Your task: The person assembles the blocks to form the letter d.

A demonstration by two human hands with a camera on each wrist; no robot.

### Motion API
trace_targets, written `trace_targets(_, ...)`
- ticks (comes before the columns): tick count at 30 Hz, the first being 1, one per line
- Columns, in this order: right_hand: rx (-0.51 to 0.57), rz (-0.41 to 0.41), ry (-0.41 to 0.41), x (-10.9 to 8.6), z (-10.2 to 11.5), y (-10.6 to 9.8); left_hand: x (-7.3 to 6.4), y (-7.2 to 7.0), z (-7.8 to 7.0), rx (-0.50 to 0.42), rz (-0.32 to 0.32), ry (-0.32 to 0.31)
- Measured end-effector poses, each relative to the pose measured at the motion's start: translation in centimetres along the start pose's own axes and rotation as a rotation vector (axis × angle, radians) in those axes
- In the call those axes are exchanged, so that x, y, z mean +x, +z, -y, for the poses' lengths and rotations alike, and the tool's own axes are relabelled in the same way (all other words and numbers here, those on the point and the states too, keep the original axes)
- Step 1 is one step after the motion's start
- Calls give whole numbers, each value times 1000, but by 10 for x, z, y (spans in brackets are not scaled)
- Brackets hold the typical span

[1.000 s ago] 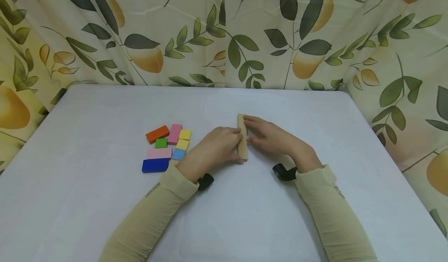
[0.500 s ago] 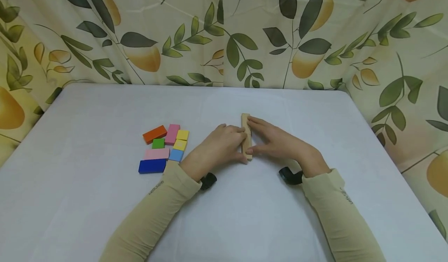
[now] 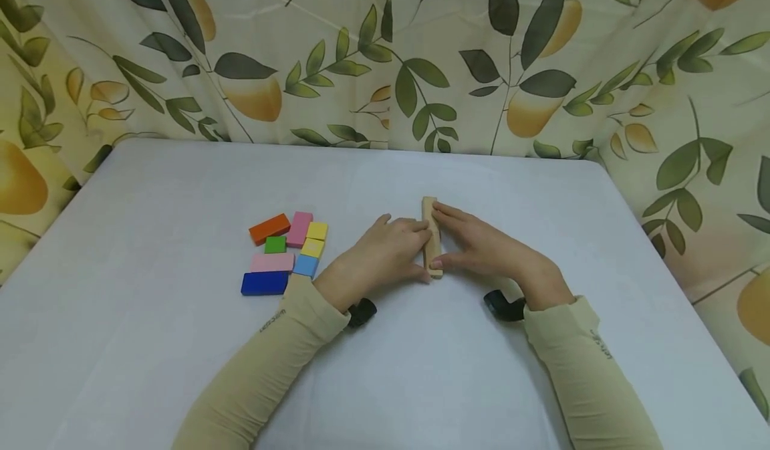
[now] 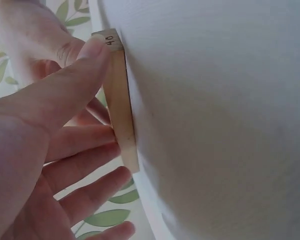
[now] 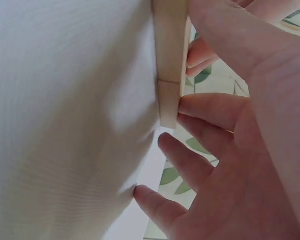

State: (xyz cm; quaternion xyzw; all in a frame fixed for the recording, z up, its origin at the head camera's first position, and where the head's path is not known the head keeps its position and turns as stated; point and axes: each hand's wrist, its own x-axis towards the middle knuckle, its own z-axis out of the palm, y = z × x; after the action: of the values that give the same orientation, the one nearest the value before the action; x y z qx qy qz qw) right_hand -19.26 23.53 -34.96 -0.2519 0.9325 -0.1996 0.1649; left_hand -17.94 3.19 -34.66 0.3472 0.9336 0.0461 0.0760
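Two plain wooden blocks (image 3: 433, 246) lie end to end on the white table, making one narrow strip that points away from me. A seam between them shows in the right wrist view, where the longer block (image 5: 171, 45) meets a shorter one (image 5: 169, 102). My left hand (image 3: 388, 253) holds the strip from the left, its thumb on the near end, which bears a dark handwritten mark in the left wrist view. From the right, my right hand (image 3: 490, 246) holds it too, thumb at the near part and fingertips at the far part.
Left of my hands lies a group of coloured blocks: orange (image 3: 269, 229), pink (image 3: 299, 229), green (image 3: 275, 244), two yellow, light blue (image 3: 305, 265), light pink (image 3: 273, 262) and dark blue (image 3: 265, 283). My left sleeve partly covers its near right side. A patterned curtain (image 3: 337, 29) hangs behind the table.
Both hands and the wooden strip have shifted slightly right. My right thumb has come onto the strip's near part. The coloured blocks lie as before.
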Motion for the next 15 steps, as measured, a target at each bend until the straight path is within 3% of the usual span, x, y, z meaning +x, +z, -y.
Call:
trace_targets(5,2,6,7,1,2,0,-2,-2,5,-17,16,-6)
trace_targets(15,11,13,1,-1,6,1,-15,-17,24,-43,44,-108)
